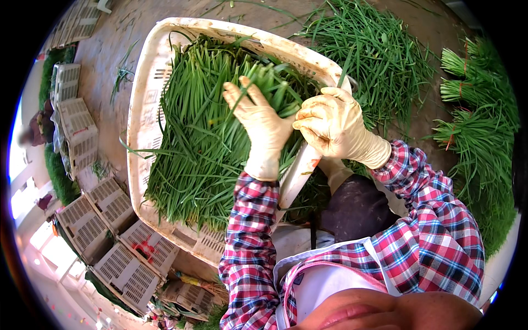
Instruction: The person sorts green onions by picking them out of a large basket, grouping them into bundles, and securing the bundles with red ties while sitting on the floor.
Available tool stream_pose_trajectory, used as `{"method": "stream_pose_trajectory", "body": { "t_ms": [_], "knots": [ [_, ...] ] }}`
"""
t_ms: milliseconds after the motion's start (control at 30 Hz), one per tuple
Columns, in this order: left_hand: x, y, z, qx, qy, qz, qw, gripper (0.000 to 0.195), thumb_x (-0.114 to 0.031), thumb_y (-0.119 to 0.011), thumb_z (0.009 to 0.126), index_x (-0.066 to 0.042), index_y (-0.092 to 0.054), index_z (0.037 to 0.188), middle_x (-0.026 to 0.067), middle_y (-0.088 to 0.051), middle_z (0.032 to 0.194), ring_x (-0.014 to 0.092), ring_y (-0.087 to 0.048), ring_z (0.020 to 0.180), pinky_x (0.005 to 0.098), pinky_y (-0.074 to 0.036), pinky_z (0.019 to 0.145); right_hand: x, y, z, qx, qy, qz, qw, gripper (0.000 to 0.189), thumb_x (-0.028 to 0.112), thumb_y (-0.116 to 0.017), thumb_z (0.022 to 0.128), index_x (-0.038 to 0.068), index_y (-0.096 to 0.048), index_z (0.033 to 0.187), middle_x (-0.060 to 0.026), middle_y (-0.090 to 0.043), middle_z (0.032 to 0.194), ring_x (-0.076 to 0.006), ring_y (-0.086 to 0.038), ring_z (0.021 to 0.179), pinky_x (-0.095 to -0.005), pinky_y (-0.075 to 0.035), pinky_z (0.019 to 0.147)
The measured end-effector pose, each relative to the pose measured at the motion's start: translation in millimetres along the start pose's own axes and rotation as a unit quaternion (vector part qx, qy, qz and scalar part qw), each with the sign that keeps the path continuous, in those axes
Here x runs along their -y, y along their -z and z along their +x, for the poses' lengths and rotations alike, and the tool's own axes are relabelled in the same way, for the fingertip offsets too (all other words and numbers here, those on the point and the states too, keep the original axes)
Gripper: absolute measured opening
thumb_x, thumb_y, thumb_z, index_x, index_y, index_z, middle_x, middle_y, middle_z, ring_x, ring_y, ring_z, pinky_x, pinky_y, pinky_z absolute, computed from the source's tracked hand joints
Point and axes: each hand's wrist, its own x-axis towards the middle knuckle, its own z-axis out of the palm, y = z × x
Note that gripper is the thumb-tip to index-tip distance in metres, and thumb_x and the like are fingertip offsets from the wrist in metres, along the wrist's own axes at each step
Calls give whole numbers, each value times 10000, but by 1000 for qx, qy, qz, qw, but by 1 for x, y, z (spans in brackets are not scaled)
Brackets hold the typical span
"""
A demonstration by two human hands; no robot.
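A white plastic crate (142, 119) with a soiled rim holds a thick layer of green leafy stalks (194, 144) that look like garlic chives. My left hand (264, 123), in a cream rubber glove, rests over the stalks with its fingers spread, blurred greens lying beside its fingertips. At the crate's right corner, my right hand (330, 123) wears a matching glove and has its fingers curled in; a thin green leaf rises behind its knuckles. Whether it pinches that leaf is not clear. Both hands are close together, near the thumb of the left.
Loose greens (375, 62) lie heaped on the floor beyond the crate. Banded bundles (462, 90) line the right side. Several slatted plastic crates (123, 272) stand at the lower left, others (78, 132) farther up. Another person (39, 128) is at the far left.
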Motion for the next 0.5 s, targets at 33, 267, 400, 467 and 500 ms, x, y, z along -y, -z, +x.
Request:
{"method": "stream_pose_trajectory", "body": {
  "t_ms": [33,267,400,467,500],
  "knots": [
    [9,4,7,6,33,5,999,1252,-419,-837,632,112,-48,1446,396,-143,1429,489,-164,1348,554,-168,1113,1,0,1,-1,1,0,1000,93,217,-672,762,144,-690,818,26,-671,884,-182,-614,947,-409,-413,947],
    [28,3,30,16,13,25,999,1124,-455,-853,543,140,-311,1327,268,-453,1170,395,-454,1071,461,-417,919,0,-4,1,-2,-1,2,1000,83,180,-664,749,176,-691,826,43,-678,889,-164,-631,936,-372,-381,953],
    [30,3,31,-9,-13,53,998,1021,-439,-857,540,90,-403,1285,266,-427,1183,399,-406,1126,470,-390,955,1,-2,2,-3,2,9,1000,78,177,-663,748,177,-691,821,44,-678,887,-163,-631,934,-371,-382,952],
    [38,4,37,12,-32,11,999,904,-369,-865,555,59,-454,1237,258,-461,1140,382,-438,1113,454,-409,936,1,-4,2,-5,5,7,1000,78,176,-661,751,176,-690,823,43,-678,890,-164,-631,934,-371,-382,951],
    [35,6,38,12,-32,10,999,904,-369,-865,555,59,-454,1237,258,-461,1140,382,-438,1113,454,-409,936,-1,-5,2,-8,7,5,1000,77,174,-660,753,175,-689,824,41,-679,893,-164,-631,934,-371,-382,951]
  ]
}}
